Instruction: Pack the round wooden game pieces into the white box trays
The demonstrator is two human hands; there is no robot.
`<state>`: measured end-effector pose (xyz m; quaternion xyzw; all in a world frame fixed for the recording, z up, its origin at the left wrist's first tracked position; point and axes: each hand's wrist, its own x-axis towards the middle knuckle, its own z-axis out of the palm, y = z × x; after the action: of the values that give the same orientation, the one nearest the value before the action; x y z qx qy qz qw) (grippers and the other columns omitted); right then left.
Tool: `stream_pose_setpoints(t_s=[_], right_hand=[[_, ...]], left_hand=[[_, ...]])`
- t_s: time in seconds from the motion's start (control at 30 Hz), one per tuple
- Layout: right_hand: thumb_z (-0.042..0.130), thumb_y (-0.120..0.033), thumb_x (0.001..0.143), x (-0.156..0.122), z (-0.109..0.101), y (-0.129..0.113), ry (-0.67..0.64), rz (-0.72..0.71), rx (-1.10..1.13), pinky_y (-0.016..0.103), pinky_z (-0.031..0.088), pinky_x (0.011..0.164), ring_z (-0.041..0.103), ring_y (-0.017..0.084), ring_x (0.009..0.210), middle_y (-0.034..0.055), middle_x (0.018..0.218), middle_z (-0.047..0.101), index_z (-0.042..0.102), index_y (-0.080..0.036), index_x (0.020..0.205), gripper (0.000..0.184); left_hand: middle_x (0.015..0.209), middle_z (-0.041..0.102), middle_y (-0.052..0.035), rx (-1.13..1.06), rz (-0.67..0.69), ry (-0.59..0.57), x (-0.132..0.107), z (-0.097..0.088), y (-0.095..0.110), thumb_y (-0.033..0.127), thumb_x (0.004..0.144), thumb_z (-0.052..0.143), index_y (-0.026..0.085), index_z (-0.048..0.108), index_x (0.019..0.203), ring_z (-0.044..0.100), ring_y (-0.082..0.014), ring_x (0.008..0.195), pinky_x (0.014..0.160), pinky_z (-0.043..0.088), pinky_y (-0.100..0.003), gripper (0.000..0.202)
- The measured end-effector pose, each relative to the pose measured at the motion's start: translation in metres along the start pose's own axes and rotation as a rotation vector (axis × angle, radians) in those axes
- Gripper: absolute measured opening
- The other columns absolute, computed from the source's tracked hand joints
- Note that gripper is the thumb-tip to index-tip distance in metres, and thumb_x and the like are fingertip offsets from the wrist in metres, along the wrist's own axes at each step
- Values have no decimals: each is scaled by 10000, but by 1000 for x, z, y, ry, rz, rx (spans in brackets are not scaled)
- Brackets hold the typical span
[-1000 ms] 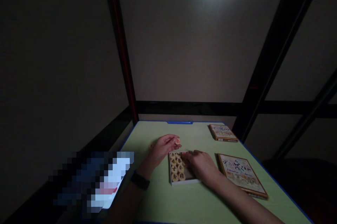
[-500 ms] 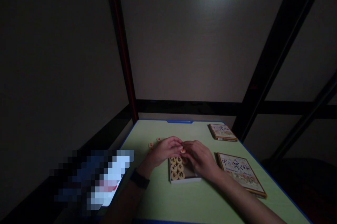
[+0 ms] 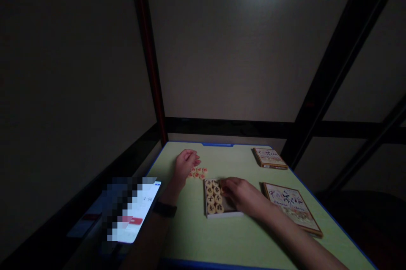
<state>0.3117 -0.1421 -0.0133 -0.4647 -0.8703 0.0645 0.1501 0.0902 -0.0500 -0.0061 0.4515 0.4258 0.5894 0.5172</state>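
Dim room, green table (image 3: 228,236), both hands low over it. Left hand (image 3: 185,163) out toward the far left part of the table, palm down, fingers loosely spread, nothing seen pinched between them. Just beside its fingertips, on the near side, a small cluster of red-marked pieces (image 3: 197,172) lying loose on the surface. Dark band (image 3: 165,209) on that wrist.

Right hand (image 3: 236,191) reaching into the shallow box (image 3: 223,215) at the middle of the table, fingertips curled down at its far right corner. Too dark and too small to tell whether pinching a piece or only touching. Left half of the box filled with round pieces (image 3: 213,196) in two neat columns, black marks up; right half hidden under the hand.

By the look of it, mid-sorting: pieces lifted out of the box one at a time and laid in the loose cluster. For the next pick, a fine fingertip pinch on a single disc, clear of the packed neighbours, then a short carry to the left.

Off to the right, well apart, a larger flat box (image 3: 292,207) and, farther back, a smaller box (image 3: 269,158). At the near left edge, a lit phone (image 3: 141,213).
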Motion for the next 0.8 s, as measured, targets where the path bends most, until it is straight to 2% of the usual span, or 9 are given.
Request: stream_pose_setpoints(t_s=[0.17,0.27,0.33,0.4,0.47,0.57,0.67,0.73,0.8], right_hand=[[496,-134,939,2,5,-1,-20,13,26,280,504,746,654,192,840,108,1031,627,659,-139,1043,193],[511,-105,914,1,8,2,-12,10,48,275,507,754,652,187,852,101,1037,616,659,-148,1053,208],[524,-92,896,1,8,4,-3,9,64,271,507,750,648,181,847,94,1034,611,659,-157,1050,215],[534,-77,878,1,7,5,8,-2,92,264,507,746,642,176,845,82,1018,607,657,-163,1041,222],[540,-47,850,1,3,5,22,-10,128,258,507,741,635,171,836,70,990,600,657,-166,1016,236],[540,2,802,1,-6,6,89,-11,181,262,509,745,624,166,829,64,973,589,654,-165,963,259],[550,17,777,0,-14,7,156,-25,243,264,508,724,610,156,798,57,958,581,643,-167,906,244],[562,20,763,0,-16,8,173,-42,279,259,503,700,596,147,765,44,925,573,633,-174,870,232],[560,28,748,0,-17,11,190,-67,289,257,497,684,591,146,752,36,896,571,624,-177,847,236]], left_hand=[[709,679,-20,177,110,175,14,-19,3,333,685,707,183,598,763,648,-169,688,676,486,-278,201],[713,692,-17,517,137,230,19,-34,5,262,749,624,204,603,726,657,-189,747,730,470,-284,66],[766,716,-33,862,159,193,17,-41,5,233,808,569,216,634,739,657,-203,790,751,452,-290,96],[853,738,-66,1187,185,105,11,-44,5,222,862,521,218,678,777,657,-225,852,772,437,-302,179],[966,744,-102,1384,186,1,6,-44,4,227,894,501,212,722,862,655,-253,930,802,435,-317,224],[1118,725,-131,1444,188,-113,1,-41,-1,227,893,538,211,739,1049,641,-279,1027,874,438,-341,255],[1214,699,-135,1322,277,-178,1,-38,-10,138,874,540,222,712,1187,623,-271,1083,967,419,-354,368],[1253,689,-115,1240,346,-230,3,-36,-17,85,867,517,241,704,1218,610,-255,1122,1020,405,-357,427],[1277,681,-99,1255,371,-299,4,-35,-24,66,879,487,243,707,1216,599,-241,1162,1058,398,-361,440]])
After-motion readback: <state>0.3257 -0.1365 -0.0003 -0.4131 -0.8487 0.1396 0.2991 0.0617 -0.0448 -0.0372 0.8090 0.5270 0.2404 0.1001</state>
